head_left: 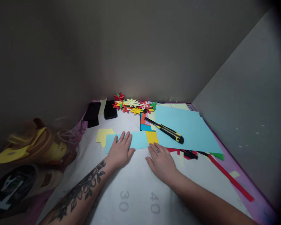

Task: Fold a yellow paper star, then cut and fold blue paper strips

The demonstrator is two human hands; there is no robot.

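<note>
On the white cover (135, 178), I see the light-blue strip (139, 140) beneath the left hand (120, 152), its fingers outspread. The right hand (162, 161) lies unclenched, fingertips at the yellow paper (152, 137), near the cutter (166, 129).

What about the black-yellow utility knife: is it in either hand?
No, the knife lies mostly on the large light blue paper sheet, apart from the left hand and right hand.
</note>
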